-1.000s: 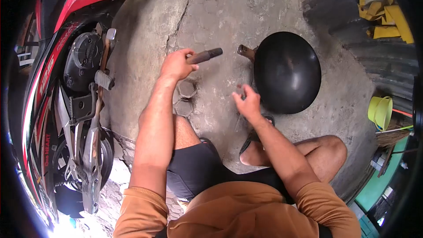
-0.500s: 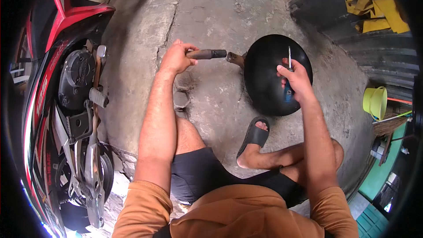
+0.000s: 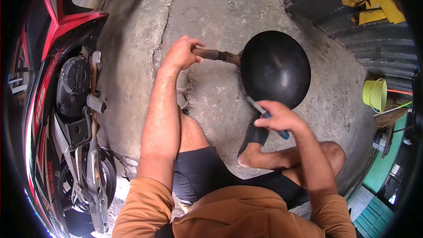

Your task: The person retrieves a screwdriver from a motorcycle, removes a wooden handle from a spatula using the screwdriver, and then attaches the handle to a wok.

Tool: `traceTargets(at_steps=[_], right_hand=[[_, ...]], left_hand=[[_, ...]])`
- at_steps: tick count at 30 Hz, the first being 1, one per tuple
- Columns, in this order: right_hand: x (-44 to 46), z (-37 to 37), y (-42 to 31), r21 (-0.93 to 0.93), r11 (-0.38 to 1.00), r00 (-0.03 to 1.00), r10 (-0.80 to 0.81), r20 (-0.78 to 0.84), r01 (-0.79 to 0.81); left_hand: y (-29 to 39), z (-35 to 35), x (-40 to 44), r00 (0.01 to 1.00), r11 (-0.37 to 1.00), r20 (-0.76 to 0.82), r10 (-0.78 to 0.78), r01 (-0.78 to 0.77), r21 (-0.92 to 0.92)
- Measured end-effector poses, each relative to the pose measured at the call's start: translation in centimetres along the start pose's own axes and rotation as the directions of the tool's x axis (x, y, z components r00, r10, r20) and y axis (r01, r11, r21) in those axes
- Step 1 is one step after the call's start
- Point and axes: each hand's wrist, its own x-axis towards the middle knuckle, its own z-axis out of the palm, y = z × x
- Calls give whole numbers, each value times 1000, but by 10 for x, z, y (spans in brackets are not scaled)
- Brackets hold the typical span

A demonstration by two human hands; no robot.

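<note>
A black wok (image 3: 276,68) lies with its rounded underside up on the concrete floor, its short socket (image 3: 233,58) pointing left. My left hand (image 3: 184,53) is closed on a dark wooden handle (image 3: 210,54), whose far end meets the socket. Whether the end sits inside the socket is too small to tell. Below the wok's lower edge, my right hand (image 3: 278,117) grips a screwdriver (image 3: 257,105) with a blue handle, its metal shaft pointing up and left.
A red and black motorcycle (image 3: 75,79) stands along the left side. Yellow cloths (image 3: 379,2) hang by a corrugated wall at the upper right. Lime buckets (image 3: 375,94) and a broom (image 3: 390,117) are at the right. My sandalled foot (image 3: 253,143) rests below the wok.
The wooden handle has moved right until it meets the wok's socket. My right hand picked up the screwdriver, rose over the wok, then came down and left to its lower edge.
</note>
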Motion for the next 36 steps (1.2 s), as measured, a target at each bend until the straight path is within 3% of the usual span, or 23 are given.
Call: traceTargets(at_steps=[3,5,9,11,18,23,27,31,36], right_hand=[[29,33,16,-149,989,995,13,103,2],[48,51,35,-203,969,980,163,116,-137],[69,78,80,-193,963,980,198,30,-189],[77,86,103,-354,927,992,103,-72,-122],[84,96,116,-403,911,990,34,-134,-85],[92,108,137,-537,841,970,-74,-230,-63],[77,108,108,-529,830,962,31,-270,-175],[85,113,127,-508,847,930,-49,-364,-154],[92,116,131,-479,861,885,-79,-459,-172]], left_hand=[[-8,6,5,998,990,-56,3,-12,-144],[-17,11,6,997,982,-68,-20,7,-191],[-32,15,4,997,930,-1,-74,69,-360],[-36,18,4,997,932,-28,-73,58,-357],[-34,17,1,995,903,-35,-92,68,-423],[-42,26,5,996,939,-82,-47,16,-343],[-38,26,6,995,914,-54,-84,55,-402],[-32,32,8,992,915,-99,-77,30,-403],[-37,40,12,994,829,-38,-104,65,-555]])
